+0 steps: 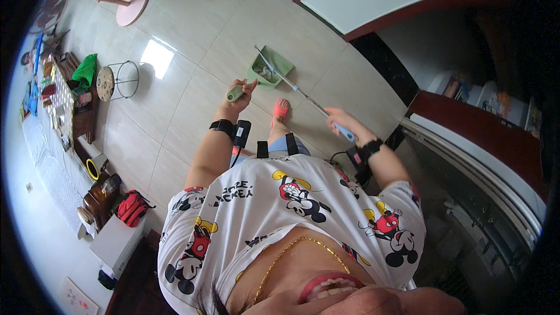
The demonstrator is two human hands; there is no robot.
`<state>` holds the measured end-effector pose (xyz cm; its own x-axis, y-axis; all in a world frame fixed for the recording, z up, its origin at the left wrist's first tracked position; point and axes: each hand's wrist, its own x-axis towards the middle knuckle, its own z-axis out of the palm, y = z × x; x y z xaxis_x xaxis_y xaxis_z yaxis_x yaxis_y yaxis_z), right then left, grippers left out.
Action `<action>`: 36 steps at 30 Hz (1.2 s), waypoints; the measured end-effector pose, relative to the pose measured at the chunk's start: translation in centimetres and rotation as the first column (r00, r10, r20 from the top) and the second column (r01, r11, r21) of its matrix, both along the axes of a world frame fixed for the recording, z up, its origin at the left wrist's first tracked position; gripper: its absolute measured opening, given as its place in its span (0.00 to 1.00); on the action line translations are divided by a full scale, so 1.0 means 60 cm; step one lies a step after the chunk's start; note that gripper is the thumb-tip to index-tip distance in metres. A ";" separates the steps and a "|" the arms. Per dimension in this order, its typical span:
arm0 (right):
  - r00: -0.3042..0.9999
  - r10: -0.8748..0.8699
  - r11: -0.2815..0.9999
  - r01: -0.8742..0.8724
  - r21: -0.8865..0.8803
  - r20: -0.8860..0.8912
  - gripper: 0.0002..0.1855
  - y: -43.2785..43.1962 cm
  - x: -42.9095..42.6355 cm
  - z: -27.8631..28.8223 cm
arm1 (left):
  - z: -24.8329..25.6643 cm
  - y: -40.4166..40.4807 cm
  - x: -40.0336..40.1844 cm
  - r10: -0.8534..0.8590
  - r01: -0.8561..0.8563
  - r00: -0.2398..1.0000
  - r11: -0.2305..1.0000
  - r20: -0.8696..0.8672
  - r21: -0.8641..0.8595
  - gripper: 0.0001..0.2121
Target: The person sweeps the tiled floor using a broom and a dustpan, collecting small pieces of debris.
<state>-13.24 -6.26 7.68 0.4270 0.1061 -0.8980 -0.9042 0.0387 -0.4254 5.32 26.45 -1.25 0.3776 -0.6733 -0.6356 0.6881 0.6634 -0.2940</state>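
My left hand [239, 95] grips the upper end of the handle [235, 93] of a green plastic dustpan [282, 68]. The pan is in front of my feet, and some greyish-white scraps [262, 71] lie in it. In my right hand [343, 121] is the light-blue grip of a long metal pole [310, 99]. That pole slants forward and left across the dustpan, its thin far end [257, 48] by the pan's left rim. I cannot tell what tool the pole belongs to. One foot in a coral slipper [281, 109] shows just below the pan.
Pale floor tiles [210, 22] surround me. A round-seated stool [107, 83] and a cluttered table [61, 100] stand left. Farther off is a pink round stand base [133, 6]. A white panel with dark red trim [345, 4] and a sliding-door track [472, 175] lie right.
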 end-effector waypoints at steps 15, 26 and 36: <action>0.958 0.185 0.954 -0.121 -0.275 0.220 0.34 -0.063 0.105 -0.047 | -0.067 0.054 -0.006 0.016 -0.018 1.000 0.994 -0.015 -0.107 0.09; 0.966 0.251 0.909 -0.217 -0.356 0.053 0.20 0.080 0.105 -0.165 | -0.082 0.113 -0.034 0.071 -0.069 0.994 0.997 -0.082 0.030 0.11; 0.968 0.247 0.967 -0.249 -0.044 -0.040 0.35 0.113 0.142 0.005 | -0.080 0.189 -0.046 0.234 -0.235 0.972 0.971 -0.027 -0.051 0.09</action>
<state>-4.73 0.51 7.99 0.3621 0.1612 -0.9181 -0.8967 -0.2086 -0.3903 2.58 37.80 -6.06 0.5162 -0.6005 -0.6107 0.5086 0.7886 -0.3456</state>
